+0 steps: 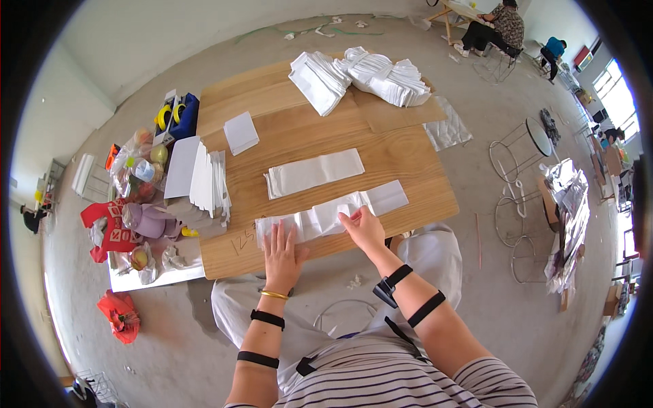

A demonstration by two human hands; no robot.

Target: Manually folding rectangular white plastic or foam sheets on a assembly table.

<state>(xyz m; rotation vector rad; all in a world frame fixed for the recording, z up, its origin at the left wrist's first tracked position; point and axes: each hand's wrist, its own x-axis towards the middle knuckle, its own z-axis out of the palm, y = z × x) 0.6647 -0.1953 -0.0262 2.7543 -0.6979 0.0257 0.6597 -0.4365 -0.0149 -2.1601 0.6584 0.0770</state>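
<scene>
A long white paper bag inside a clear plastic sleeve lies along the near edge of the wooden table. My left hand presses flat on the sleeve's left end, fingers spread. My right hand pinches the white paper near the middle of the sleeve. A second flat white bag lies just beyond, untouched.
A stack of white bags stands at the table's left edge, a small white pad behind it, and bundled white bags at the far side. Snacks, toys and bags crowd a low surface left. Wire stools stand right. A seated person is far back.
</scene>
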